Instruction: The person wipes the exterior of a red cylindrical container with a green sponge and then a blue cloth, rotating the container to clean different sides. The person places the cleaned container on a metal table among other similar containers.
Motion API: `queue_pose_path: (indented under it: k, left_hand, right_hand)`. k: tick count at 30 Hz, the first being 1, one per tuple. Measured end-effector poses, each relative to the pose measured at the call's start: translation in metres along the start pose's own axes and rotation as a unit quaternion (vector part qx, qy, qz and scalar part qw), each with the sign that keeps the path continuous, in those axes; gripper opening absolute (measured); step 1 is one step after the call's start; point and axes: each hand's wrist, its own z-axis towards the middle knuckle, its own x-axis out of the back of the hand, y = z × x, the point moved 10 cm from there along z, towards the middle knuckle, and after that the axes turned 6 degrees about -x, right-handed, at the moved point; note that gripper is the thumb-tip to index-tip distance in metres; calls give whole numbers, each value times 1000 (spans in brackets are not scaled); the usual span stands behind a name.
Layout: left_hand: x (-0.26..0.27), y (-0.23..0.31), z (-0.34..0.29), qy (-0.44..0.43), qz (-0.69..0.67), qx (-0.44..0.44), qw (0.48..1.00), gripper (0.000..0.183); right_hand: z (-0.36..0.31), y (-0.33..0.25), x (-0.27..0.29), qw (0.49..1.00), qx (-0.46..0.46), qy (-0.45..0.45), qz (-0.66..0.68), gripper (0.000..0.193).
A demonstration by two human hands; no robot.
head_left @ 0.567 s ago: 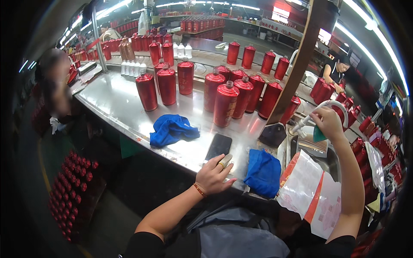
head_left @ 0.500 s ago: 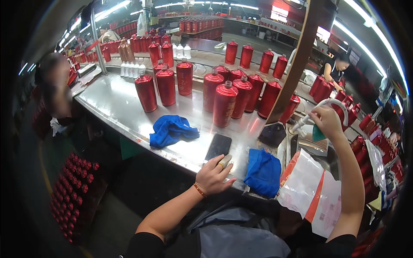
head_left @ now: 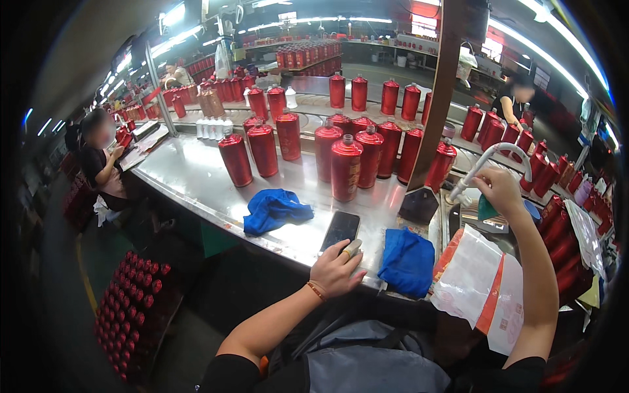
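Note:
My left hand (head_left: pixel 335 270) lies at the metal table's front edge, fingers stretched out, with pale covers on some fingertips. Its fingers reach the near end of a dark phone (head_left: pixel 342 229). My right hand (head_left: pixel 501 188) is raised over the sink beside a curved white faucet (head_left: pixel 493 150), fingers closed. A green cloth-like piece (head_left: pixel 485 208) hangs from under its palm; whether the fingertips also touch the faucet I cannot tell. A folded blue cloth (head_left: pixel 406 262) lies between my hands, and a crumpled blue cloth (head_left: pixel 276 211) lies left of the phone.
Several glossy red bottles (head_left: pixel 346 169) stand across the metal table (head_left: pixel 203 177), with more on the conveyor behind. A brown post (head_left: pixel 436 98) rises near the sink. White printed sheeting (head_left: pixel 468 278) hangs at the sink front. Crated red bottles (head_left: pixel 134 301) stand lower left. Co-workers sit left and right.
The view has shifted, so the table and bottles appear slightly to the right. Both hands keep about the same places by the phone and faucet. The left co-worker shows more fully.

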Motion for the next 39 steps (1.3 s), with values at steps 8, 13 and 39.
queue_pose_path:
  k: [8, 13, 39]
  left_hand:
    - [5, -16, 6, 35, -169, 49, 984, 38]
    - [79, -93, 75, 183, -222, 53, 956, 36]
    - [-126, -578, 295, -186, 7, 418, 889, 124]
  right_hand:
    - [-25, 13, 2, 999, -23, 12, 27, 25]
    - [-77, 32, 5, 989, -96, -16, 107, 20]
    - [-244, 119, -50, 863, -428, -27, 268, 11]
